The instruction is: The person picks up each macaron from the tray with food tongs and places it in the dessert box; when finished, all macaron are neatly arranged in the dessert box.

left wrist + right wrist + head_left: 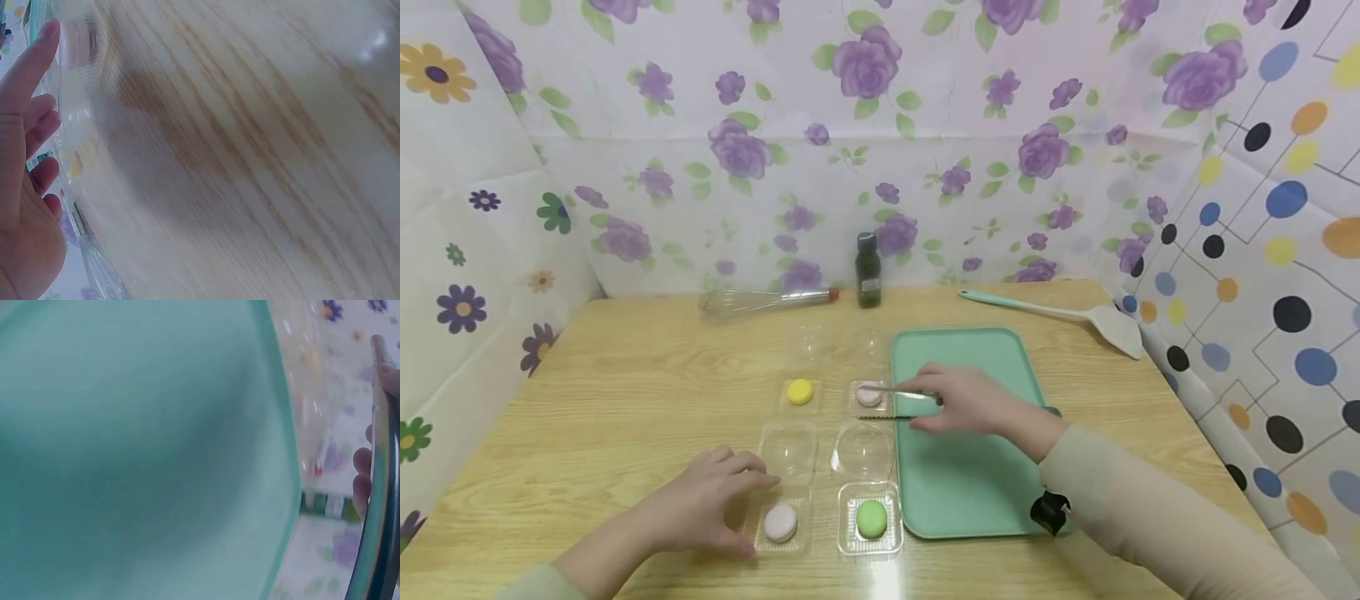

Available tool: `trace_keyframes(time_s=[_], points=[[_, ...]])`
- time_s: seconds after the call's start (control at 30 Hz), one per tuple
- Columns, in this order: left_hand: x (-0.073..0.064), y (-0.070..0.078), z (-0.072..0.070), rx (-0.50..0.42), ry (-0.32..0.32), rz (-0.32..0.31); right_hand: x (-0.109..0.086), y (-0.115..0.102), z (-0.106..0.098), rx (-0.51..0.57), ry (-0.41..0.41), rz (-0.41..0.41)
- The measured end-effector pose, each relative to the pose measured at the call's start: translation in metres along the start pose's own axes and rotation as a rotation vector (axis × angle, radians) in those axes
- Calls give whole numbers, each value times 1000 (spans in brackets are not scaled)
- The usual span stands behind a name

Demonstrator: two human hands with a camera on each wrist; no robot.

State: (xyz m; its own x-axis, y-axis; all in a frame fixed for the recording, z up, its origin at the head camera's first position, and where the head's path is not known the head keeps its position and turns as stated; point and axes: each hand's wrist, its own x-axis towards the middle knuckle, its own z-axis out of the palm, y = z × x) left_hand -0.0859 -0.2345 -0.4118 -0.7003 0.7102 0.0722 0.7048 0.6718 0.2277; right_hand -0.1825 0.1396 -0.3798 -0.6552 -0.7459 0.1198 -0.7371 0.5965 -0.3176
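My right hand (962, 400) grips metal tongs (917, 393) over the green tray's left side. The tongs' arms stand apart, one overlapping a pale purple macaron (869, 395) in its clear box, the other reaching just in front of it. In the right wrist view the tongs (379, 425) run along the fingers as a shiny strip. My left hand (700, 500), fingers loosely extended, is at the left side of a clear box holding a pale pink macaron (780, 522). That macaron (76, 44) shows past the fingertips in the left wrist view.
A green macaron (872, 518) and a yellow macaron (800, 392) sit in other clear boxes with raised lids. The green tray (970, 500) lies to the right. Behind are a whisk (760, 300), a dark bottle (868, 271) and a spatula (1112, 327), near the floral backdrop.
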Motion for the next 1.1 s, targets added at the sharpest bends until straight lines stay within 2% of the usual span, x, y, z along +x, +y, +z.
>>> trace_keyframes(time_s=[0.17,0.3,0.43,0.53,0.67,0.8,0.97,1.1], points=[[1,0,1,8,12,11,-10,27,-10,-28,68,55],[3,0,0,11,1,-14,-21,49,-15,-40,86,106],[6,1,-2,-5,-27,-56,-35,65,-19,-34,91,212],[9,1,-5,-3,-26,-59,-44,76,-22,-37,110,283],[15,0,-9,17,7,-34,-56,91,-24,-52,135,351],[24,-1,-13,12,27,-23,-68,103,-27,-13,145,433],[35,0,-15,0,22,-29,-84,116,-28,37,148,506],[42,2,-15,-23,4,-38,-96,123,-26,29,149,553]])
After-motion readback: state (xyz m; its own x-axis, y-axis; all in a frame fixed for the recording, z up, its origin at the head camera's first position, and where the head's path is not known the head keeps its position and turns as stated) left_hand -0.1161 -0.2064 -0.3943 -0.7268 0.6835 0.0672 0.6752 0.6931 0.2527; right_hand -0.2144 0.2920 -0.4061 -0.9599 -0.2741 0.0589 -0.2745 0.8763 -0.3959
